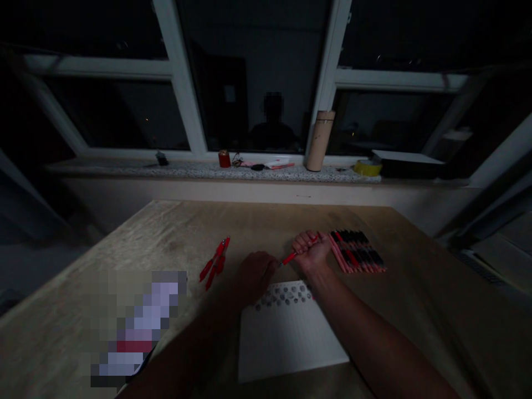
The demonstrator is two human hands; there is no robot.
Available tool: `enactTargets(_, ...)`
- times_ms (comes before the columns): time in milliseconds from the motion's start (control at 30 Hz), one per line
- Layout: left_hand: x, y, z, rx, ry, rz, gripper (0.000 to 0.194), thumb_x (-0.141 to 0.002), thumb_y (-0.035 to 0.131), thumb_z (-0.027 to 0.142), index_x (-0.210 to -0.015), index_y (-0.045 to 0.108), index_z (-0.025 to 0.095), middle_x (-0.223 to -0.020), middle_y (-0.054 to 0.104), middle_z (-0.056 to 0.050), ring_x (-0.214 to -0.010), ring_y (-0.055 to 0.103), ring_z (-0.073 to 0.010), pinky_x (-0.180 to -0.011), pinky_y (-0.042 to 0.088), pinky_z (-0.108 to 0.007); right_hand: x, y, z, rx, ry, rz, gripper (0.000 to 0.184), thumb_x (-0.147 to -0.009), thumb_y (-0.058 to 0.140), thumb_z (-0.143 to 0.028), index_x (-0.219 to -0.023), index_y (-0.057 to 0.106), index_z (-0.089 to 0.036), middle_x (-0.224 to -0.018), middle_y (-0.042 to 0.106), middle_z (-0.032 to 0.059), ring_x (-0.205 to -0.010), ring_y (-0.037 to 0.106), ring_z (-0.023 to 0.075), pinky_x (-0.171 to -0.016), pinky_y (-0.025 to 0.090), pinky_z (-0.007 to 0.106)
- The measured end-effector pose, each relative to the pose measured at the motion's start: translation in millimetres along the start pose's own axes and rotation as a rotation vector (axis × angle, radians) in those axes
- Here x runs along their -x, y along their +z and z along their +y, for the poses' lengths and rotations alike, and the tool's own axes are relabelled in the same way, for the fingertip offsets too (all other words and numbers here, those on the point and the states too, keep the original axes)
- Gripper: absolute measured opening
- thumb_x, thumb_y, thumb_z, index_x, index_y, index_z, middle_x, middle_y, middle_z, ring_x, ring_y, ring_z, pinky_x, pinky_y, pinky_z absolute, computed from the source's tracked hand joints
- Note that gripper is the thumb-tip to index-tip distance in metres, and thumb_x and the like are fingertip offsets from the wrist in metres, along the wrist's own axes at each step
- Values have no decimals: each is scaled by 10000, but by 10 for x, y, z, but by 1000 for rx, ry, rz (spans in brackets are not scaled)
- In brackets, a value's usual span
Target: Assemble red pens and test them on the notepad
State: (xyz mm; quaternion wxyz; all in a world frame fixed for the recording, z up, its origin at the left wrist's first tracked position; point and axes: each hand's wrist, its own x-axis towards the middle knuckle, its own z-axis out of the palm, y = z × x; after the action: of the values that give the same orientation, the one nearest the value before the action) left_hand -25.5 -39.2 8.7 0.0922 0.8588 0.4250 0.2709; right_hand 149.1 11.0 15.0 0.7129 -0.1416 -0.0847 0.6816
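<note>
My right hand (311,252) is closed around a red pen (290,257), whose dark end points down and left. At that end are the fingers of my left hand (258,272), curled together; what they pinch is hidden in shadow. Just below both hands lies a white sheet or pad of paper (291,338), with rows of dark round scribbles along its top edge and a small red mark under my right wrist. Several red pens (214,265) lie loosely left of my left hand. Right of my right hand, several black and red pens (358,252) lie side by side.
A pixelated oblong object (145,327) rests on the tabletop (124,249) at left. Beyond the table, a windowsill (191,170) carries a tan cylinder (321,141), a red container (224,159), yellow tape (368,167) and a dark box (407,166). The room is dim.
</note>
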Motion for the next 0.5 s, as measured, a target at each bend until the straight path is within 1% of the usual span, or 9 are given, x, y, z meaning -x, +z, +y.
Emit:
enactTargets(100,-120,31,-30,76,-26,-31,386,-935,260,346,-791,568,164,-759,579,-45,-707,519,-160,-691,400,-293,-24,78,12,39,-38,7,224,-705,360,-289,-525,245,-220,-399,221,-87,-317,176,76,-300,186,197)
enactTargets(167,-224,70,-71,220,-59,-62,401,-926,271,393,-766,559,163,-708,565,-30,-660,506,-148,-636,379,-269,-71,128,23,63,-73,24,228,-707,353,-288,-522,238,-220,-399,210,-87,-318,174,80,-304,186,202)
enactTargets(233,-330,116,-136,392,-99,-70,427,-913,276,446,-726,535,162,-657,531,-8,-618,485,-132,-593,355,-249,-135,155,29,85,-98,14,240,-711,350,-305,-518,235,-220,-407,209,-86,-327,193,84,-319,211,207)
enactTargets(300,-424,158,-230,522,-147,-52,438,-899,277,477,-680,491,163,-601,464,17,-571,436,-118,-552,324,-238,-206,150,18,110,-101,-24,239,-705,360,-317,-518,251,-217,-425,243,-78,-351,256,89,-362,289,217)
enactTargets(400,-519,199,-393,618,-243,16,414,-875,306,489,-659,449,167,-593,412,32,-556,390,-109,-541,305,-234,-297,87,-30,229,-44,-91,188,-688,389,-331,-548,342,-213,-494,378,-40,-466,424,124,-498,421,280)
enactTargets(433,-538,208,-439,628,-264,31,409,-869,312,491,-658,446,167,-595,409,32,-560,385,-110,-542,303,-234,-317,58,-42,297,-13,-111,173,-688,399,-338,-571,378,-213,-529,424,-22,-522,470,145,-541,443,310)
enactTargets(500,-557,224,-495,619,-283,34,408,-859,320,496,-658,450,166,-595,410,29,-568,384,-114,-543,300,-236,-333,5,-36,415,37,-147,164,-700,415,-352,-609,418,-216,-571,466,0,-594,506,179,-588,457,355)
